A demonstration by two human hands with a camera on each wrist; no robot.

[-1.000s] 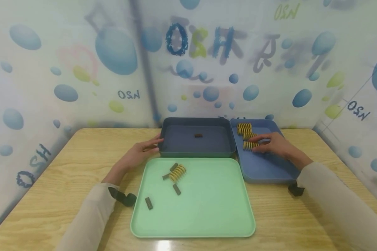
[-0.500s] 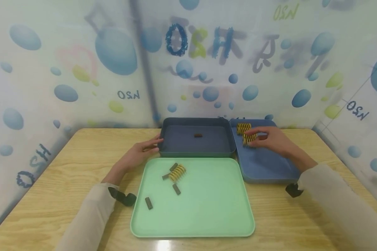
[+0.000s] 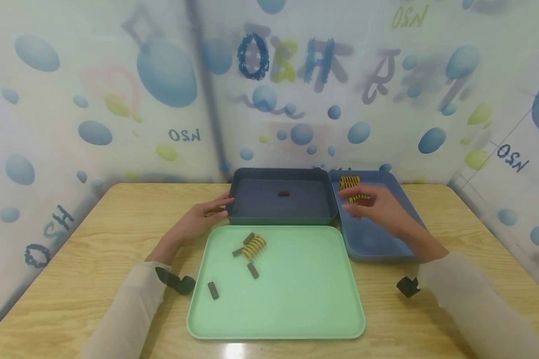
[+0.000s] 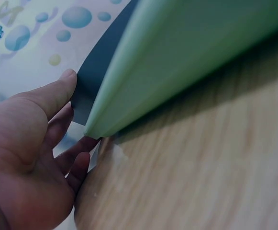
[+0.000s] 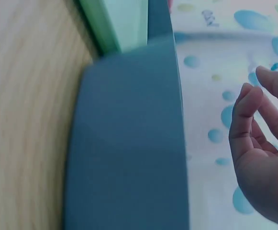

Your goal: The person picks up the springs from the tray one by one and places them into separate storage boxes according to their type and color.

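My right hand point(image 3: 382, 207) hovers over the blue tray point(image 3: 377, 247), thumb and fingers apart with nothing between them. Behind its fingers, yellow coil springs point(image 3: 358, 199) are partly hidden; another yellow spring point(image 3: 349, 181) lies at that tray's back left. In the right wrist view the right hand point(image 5: 265, 158) shows bent fingers, beyond the tray's side wall point(image 5: 129, 143). My left hand point(image 3: 202, 219) touches the left side of the dark tray point(image 3: 283, 221) with extended fingers. A small dark spring point(image 3: 283, 193) lies inside that tray. The left wrist view shows the left hand point(image 4: 28, 143) beside the trays' corners.
Nearest me, a light green tray point(image 3: 305, 299) carries a yellow spring point(image 3: 254, 247) and several small dark springs point(image 3: 213, 290). All three trays stand close together on a wooden table point(image 3: 130, 224). A patterned sheet point(image 3: 269, 114) rises behind the table.
My right hand moved a yellow spring back against the others in the blue tray, let go, and shifted slightly left and lifted. My left hand has stayed in place.
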